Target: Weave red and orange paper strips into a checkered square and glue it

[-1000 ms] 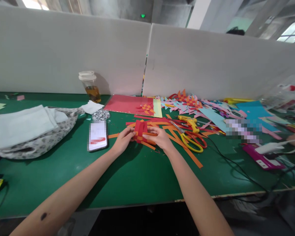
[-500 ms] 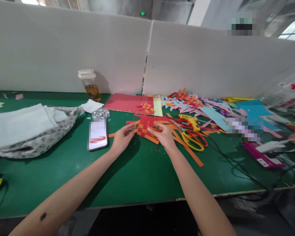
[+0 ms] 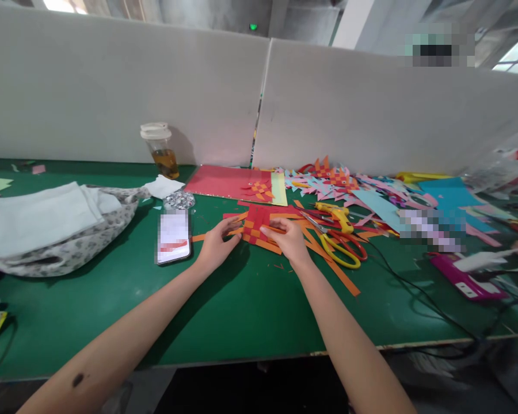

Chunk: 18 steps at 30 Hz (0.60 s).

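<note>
- A pale partition stands across the back, with a seam running down it.
- The green tabletop stretches in front of it.
- At left on the tabletop lies a patterned cloth bag, a folded white cloth on top.
- Right of centre at the back, a heap of cut paper scraps sits against the partition.
- Beside the heap lies a flat red sheet.
- The right hand pinches the right side of the woven piece between thumb and fingers.
- The left hand is at the piece's left side, thumb and fingers spread apart; whether they touch a strip there, I cannot tell.
- A magenta power strip lies at far right.
- Yellow-and-red-handled scissors lie on orange strips just right of the right hand.
- A lidded cup of amber liquid stands near the partition.
- A phone lies left of the left hand.
- The red-and-orange woven piece is between the hands, checkered at its near end.
- A yellow glue gun lies behind the scissors.
</note>
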Each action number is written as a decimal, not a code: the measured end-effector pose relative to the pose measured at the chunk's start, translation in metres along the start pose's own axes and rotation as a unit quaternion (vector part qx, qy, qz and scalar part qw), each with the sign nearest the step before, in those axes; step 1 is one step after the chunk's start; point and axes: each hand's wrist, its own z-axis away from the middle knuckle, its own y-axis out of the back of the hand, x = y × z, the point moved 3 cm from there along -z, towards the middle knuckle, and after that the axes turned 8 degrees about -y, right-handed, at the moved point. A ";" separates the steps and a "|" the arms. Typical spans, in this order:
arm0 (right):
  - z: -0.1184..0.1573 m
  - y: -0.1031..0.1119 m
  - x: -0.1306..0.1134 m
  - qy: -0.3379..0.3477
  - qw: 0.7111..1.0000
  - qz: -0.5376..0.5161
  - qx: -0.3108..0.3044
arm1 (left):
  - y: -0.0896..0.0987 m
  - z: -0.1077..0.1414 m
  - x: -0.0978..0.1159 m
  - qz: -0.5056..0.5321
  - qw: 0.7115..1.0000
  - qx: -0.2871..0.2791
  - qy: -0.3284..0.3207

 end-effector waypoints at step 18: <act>0.001 -0.004 -0.001 -0.029 0.998 -0.046 -0.044 | 0.009 -0.002 0.013 -0.029 0.995 0.094 -0.020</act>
